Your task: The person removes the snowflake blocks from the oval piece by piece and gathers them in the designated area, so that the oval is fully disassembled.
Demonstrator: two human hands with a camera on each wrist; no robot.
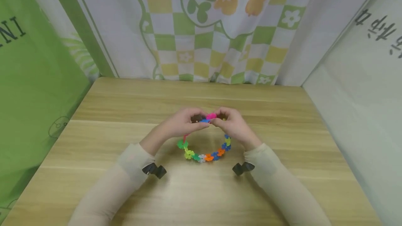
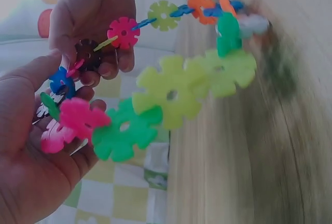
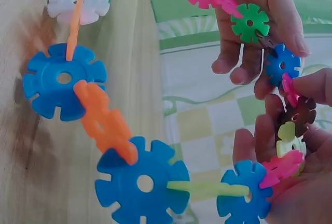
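A chain of plastic snowflake discs (image 1: 189,154) in many colours hangs in a loop below both hands. My left hand (image 1: 180,123) pinches a blue snowflake disc (image 3: 283,64) at the chain's far side. Beside it, my right hand (image 1: 233,125) pinches a pink snowflake disc (image 3: 289,89), with a brown disc (image 3: 301,115) against its fingers. The blue and pink discs meet between the two thumbs; whether their slots are fully joined I cannot tell. A green disc (image 3: 250,23) and pink discs (image 2: 83,120) run on past the left fingers.
The hands are over a wooden table (image 1: 201,191). Behind its far edge hangs a checked curtain (image 1: 201,55). A green cloth (image 1: 31,79) is on the left, a white panel (image 1: 355,79) on the right. Each wrist wears a small black camera (image 1: 154,170).
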